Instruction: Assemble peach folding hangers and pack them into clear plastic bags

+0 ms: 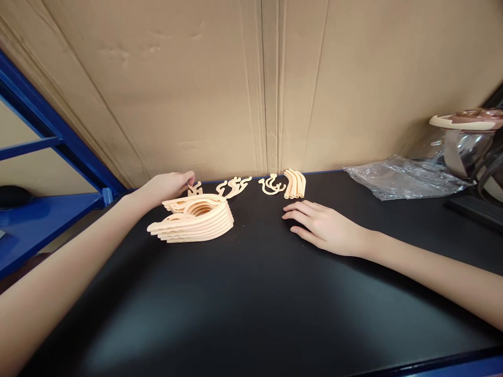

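Observation:
A stack of peach plastic hanger bodies point(196, 222) lies on the black tabletop point(251, 303). My left hand point(168, 187) reaches behind the stack, its fingertips pinching a small peach piece point(194, 189) at the stack's back edge. My right hand point(324, 226) rests flat on the table with fingers spread, holding nothing. Just beyond its fingertips lie a bundle of curved peach strips point(294, 184) and several loose peach hooks point(272, 185). More hooks point(233, 186) lie behind the stack.
A cardboard wall point(251, 84) closes off the back of the table. A blue metal rack frame point(47, 157) stands at the left. Crumpled clear plastic bags point(401, 178) and a finished hanger on shiny film point(467, 136) sit at the right.

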The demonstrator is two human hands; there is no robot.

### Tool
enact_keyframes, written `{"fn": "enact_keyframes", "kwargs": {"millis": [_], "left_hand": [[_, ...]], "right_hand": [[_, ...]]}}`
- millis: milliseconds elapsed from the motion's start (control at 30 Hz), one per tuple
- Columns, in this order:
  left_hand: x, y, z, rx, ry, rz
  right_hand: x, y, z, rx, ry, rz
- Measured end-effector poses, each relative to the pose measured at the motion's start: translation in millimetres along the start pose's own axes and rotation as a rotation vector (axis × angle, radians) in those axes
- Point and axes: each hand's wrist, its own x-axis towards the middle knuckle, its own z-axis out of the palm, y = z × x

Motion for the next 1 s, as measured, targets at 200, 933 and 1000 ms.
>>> {"fn": "enact_keyframes", "kwargs": {"millis": [200,933,1000], "left_hand": [[-3.3,-7.2,1.2,-0.017,0.018,-0.061],[14.8,-8.4,25.2,-0.376,0.022,-0.455],[11.9,-0.5,22.5,-0.39,0.023,-0.45]], "right_hand": [[-0.3,0.0,0.3,-0.008,0.001,-0.004],[0.9,-0.2,0.6,-0.032,-0.017,0.0],[0.5,-0.1,0.7,-0.033,-0.017,-0.001]]}}
